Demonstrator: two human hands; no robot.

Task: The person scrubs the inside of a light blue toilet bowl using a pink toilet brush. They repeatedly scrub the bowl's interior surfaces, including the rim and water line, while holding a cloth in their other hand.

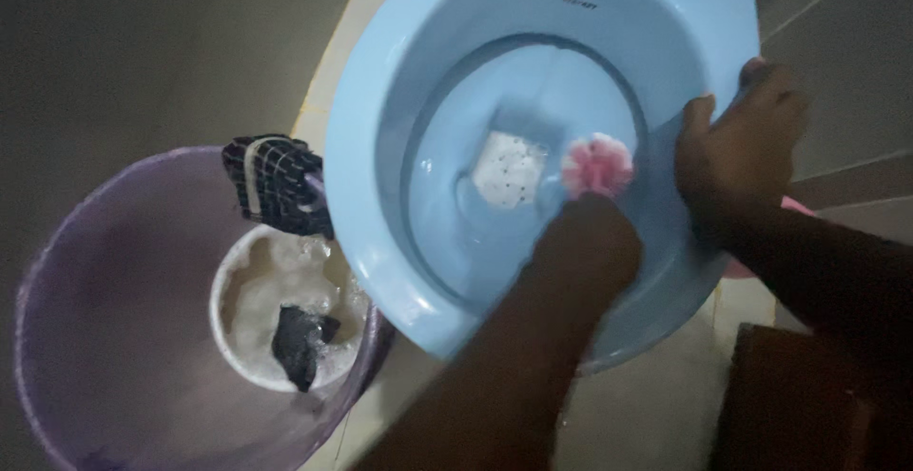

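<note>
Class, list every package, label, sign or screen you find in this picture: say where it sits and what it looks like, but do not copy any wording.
Maker's mark: small dark printed mark on the upper inner rim of the light blue toilet bowl, short horizontal strip, too small to make out.
No packages, signs or screens in view.

Pink scrub sponge (597, 165) pressed inside tilted pale-blue plastic basin (380, 100), beside white suds.

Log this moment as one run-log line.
left hand: holds pink scrubber inside blue toilet bowl | right hand: grips bowl rim | purple basin: soapy water, dark cloth
</note>
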